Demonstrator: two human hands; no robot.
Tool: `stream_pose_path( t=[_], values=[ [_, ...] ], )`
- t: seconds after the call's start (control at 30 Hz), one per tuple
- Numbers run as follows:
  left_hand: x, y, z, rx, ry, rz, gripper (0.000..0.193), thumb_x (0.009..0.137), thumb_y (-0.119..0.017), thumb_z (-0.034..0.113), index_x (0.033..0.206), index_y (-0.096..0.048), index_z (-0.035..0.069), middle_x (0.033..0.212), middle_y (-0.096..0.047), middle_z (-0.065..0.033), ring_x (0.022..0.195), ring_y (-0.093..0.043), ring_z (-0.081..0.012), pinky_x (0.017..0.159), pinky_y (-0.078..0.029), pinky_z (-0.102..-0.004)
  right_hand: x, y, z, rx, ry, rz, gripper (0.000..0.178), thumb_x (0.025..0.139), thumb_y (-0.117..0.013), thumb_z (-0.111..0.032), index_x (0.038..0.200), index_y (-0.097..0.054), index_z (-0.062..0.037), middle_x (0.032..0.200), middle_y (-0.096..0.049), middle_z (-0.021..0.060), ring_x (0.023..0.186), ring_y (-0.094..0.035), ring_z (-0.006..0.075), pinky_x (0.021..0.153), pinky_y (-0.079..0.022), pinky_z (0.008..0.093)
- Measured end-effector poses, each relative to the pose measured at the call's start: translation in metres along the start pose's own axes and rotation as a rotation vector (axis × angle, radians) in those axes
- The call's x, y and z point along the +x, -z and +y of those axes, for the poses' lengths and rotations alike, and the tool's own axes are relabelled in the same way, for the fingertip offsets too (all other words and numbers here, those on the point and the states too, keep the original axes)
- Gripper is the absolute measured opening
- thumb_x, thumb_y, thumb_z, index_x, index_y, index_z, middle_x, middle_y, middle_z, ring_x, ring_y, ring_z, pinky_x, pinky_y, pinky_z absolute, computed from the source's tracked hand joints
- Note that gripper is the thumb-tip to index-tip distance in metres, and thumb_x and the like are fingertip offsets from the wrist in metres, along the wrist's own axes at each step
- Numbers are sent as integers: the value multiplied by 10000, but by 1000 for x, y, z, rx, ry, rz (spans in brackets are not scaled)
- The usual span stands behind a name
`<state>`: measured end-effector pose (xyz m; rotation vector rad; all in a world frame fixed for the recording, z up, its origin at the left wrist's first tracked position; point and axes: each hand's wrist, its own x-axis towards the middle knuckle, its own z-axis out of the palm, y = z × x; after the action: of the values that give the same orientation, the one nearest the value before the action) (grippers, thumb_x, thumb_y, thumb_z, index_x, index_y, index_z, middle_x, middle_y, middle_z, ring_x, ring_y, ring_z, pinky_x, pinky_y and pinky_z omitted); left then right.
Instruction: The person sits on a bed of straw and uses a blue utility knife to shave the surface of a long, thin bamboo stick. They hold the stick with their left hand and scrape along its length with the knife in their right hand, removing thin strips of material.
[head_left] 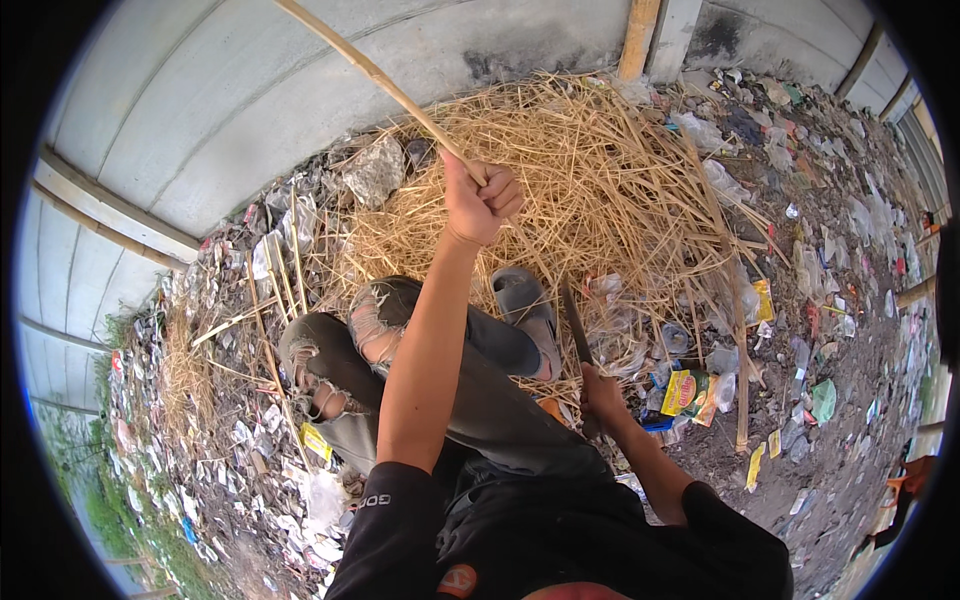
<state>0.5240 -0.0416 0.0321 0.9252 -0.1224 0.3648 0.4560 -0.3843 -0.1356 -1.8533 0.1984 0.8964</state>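
Observation:
My left hand [483, 203] is raised in front of me, its fingers wrapped round a long, thin bamboo stick [375, 72]. The stick slants up and to the left, toward the wall. Low at my right side, my right hand [603, 398] grips a long knife with a dark blade [576, 325]. That blade points away from me, just right of my grey clog [519, 292], and is apart from the stick. A heap of pale bamboo shavings [560, 170] lies beyond my feet, under and past my left hand.
A grey concrete panel wall [270, 110] stands behind the heap. A rock [376, 172] lies at its left edge. Thin bamboo sticks [270, 340] lean left of my bent knees. Litter, with a yellow-and-green packet [690, 393], covers the ground; a long strip [742, 370] lies at right.

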Motion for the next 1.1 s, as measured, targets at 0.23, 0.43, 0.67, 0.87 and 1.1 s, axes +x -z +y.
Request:
stream_pose_path(
  t=[0.23, 0.43, 0.67, 0.87, 1.1],
  values=[
    [4, -1, -11, 214, -231, 516, 804, 918, -235, 920, 635, -229, 167, 595, -194, 40, 520, -170, -130, 488, -184, -298, -34, 27, -74, 383, 521, -71, 544, 1101, -500, -452, 716, -465, -69, 512, -426, 18, 419, -453, 113, 412, -352, 287],
    [7, -32, -27, 283, -416, 684, 760, 970, -303, 846, 663, -224, 155, 598, -232, 34, 501, -200, -113, 451, -208, -294, -15, -2, -12, 399, 757, -193, 484, 1108, -427, -464, 862, -486, -51, 587, -448, 10, 475, -470, 115, 441, -382, 304],
    [3, -18, -26, 262, -307, 593, 781, 937, -340, 877, 665, -223, 155, 587, -217, 48, 496, -185, -105, 445, -194, -296, -3, 33, -11, 258, 73, -135, 536, 1104, -441, -495, 780, -483, -70, 596, -464, 18, 455, -452, 119, 438, -383, 322],
    [8, -24, -29, 341, -449, 772, 743, 992, -311, 818, 685, -230, 147, 596, -266, 34, 493, -247, -108, 441, -262, -300, -60, 21, -106, 681, 740, -27, 532, 1106, -446, -476, 782, -462, -54, 594, -437, -3, 451, -433, 99, 433, -352, 285],
    [8, -21, -58, 408, -427, 763, 701, 1026, -316, 771, 731, -244, 138, 614, -301, 32, 514, -267, -100, 443, -295, -289, -16, -3, -14, 241, -202, -108, 503, 1095, -516, -469, 788, -480, -73, 587, -420, 2, 448, -413, 126, 433, -377, 307]
  ],
)
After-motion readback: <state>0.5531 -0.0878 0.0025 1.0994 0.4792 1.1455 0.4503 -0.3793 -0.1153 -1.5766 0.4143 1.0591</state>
